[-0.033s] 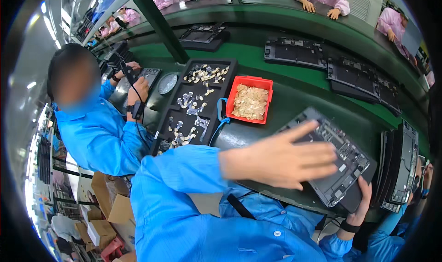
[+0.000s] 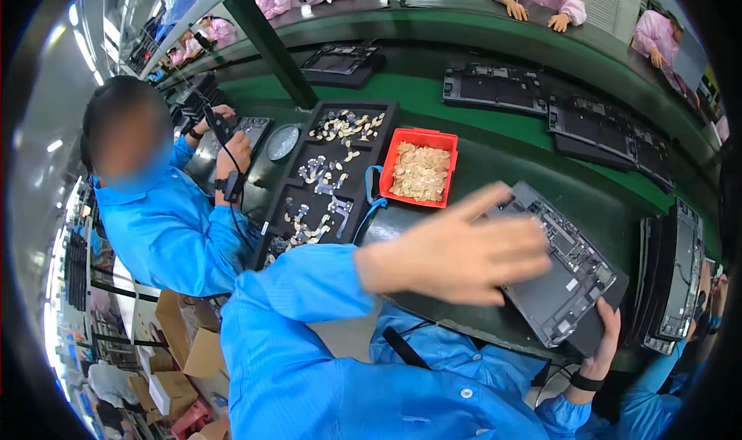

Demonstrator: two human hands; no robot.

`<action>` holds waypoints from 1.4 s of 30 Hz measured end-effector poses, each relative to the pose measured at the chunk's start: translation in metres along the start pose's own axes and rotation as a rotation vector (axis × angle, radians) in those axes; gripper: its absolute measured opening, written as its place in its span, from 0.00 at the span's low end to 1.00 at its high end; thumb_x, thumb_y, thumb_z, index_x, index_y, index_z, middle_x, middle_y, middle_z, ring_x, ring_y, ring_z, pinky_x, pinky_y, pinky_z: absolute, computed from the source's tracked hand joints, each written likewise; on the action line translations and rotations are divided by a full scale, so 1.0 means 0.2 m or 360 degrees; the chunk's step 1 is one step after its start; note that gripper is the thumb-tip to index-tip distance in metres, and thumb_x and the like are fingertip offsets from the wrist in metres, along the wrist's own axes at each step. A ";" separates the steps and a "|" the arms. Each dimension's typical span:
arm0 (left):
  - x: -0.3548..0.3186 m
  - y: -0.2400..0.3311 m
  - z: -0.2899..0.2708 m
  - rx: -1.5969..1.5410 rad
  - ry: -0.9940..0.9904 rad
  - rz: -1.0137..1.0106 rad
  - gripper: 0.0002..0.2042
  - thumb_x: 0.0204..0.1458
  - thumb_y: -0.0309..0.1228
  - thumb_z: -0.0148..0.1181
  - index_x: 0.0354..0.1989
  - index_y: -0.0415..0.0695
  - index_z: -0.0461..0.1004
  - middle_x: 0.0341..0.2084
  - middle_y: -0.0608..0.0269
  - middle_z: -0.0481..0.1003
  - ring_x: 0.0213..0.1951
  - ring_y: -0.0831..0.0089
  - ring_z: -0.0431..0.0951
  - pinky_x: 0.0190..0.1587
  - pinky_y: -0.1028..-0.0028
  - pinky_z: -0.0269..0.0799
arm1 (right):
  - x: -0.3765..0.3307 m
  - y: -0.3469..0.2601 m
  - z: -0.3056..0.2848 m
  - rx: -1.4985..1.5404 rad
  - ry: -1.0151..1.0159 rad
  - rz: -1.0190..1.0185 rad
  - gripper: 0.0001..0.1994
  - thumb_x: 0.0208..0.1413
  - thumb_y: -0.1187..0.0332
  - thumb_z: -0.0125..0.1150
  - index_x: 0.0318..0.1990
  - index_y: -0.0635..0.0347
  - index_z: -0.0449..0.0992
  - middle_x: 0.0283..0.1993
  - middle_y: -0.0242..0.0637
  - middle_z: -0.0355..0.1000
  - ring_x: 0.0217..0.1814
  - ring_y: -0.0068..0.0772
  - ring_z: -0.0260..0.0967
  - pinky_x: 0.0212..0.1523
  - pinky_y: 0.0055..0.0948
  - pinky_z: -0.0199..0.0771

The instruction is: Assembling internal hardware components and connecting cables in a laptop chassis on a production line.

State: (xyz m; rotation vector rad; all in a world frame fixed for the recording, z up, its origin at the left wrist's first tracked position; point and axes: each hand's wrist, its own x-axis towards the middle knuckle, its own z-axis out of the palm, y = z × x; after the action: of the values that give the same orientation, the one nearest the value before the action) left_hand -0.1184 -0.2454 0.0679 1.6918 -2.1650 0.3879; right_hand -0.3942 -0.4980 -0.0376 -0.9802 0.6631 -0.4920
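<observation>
An opened laptop base (image 2: 556, 301), with its circuit board and dark battery panels exposed, lies slanted on a dark backing at the front of the bench. My right hand (image 2: 607, 333), a black band at its wrist, is closed on the near right corner of that base and backing. Over the left part of the base hovers my left hand (image 2: 464, 253), blurred by motion. Its fingers are stretched out and apart, and nothing shows in them. Whether it touches the base I cannot tell.
Behind my left hand stands a red bin (image 2: 420, 168) of small tan pieces. A black compartment tray (image 2: 309, 169) holds small flex parts. More opened bases (image 2: 495, 88) lie along the green strip; others stand stacked (image 2: 668, 278) at right. A co-worker (image 2: 166, 216) works at left.
My left hand has shifted left across the laptop base, uncovering more of the circuit board. My right hand keeps its hold, and the base stays nearly in place.
</observation>
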 end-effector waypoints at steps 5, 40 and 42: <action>-0.48 -0.44 -0.14 0.0047 0.0166 -0.1386 0.11 0.55 0.31 0.66 0.44 0.42 0.83 0.34 0.56 0.84 0.36 0.59 0.84 0.46 0.64 0.78 | 0.00 0.11 -0.09 0.0123 0.0061 0.0008 0.22 0.66 0.68 0.59 0.64 0.67 0.69 0.56 0.39 0.75 0.53 0.29 0.75 0.55 0.27 0.74; -0.87 -1.14 -0.08 0.0002 0.0839 -0.1614 0.10 0.53 0.26 0.69 0.42 0.36 0.84 0.32 0.53 0.85 0.33 0.70 0.86 0.40 0.70 0.81 | -0.10 0.04 0.44 -0.0890 0.0128 -0.1138 0.12 0.62 0.78 0.58 0.53 0.69 0.75 0.51 0.39 0.75 0.57 0.30 0.70 0.62 0.31 0.63; -0.78 -1.10 -0.13 -0.0392 0.1336 -0.1596 0.16 0.58 0.25 0.67 0.53 0.33 0.78 0.36 0.53 0.84 0.36 0.71 0.85 0.41 0.73 0.81 | -0.09 0.03 0.50 -0.0896 0.0046 -0.1126 0.08 0.63 0.79 0.59 0.48 0.69 0.77 0.44 0.38 0.76 0.48 0.28 0.74 0.54 0.27 0.70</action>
State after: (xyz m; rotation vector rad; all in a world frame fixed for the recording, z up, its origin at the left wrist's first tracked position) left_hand 0.1313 -0.1522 0.0203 1.7664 -0.6308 0.3963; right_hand -0.3363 -0.4239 0.0018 -1.7593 0.4700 -0.9675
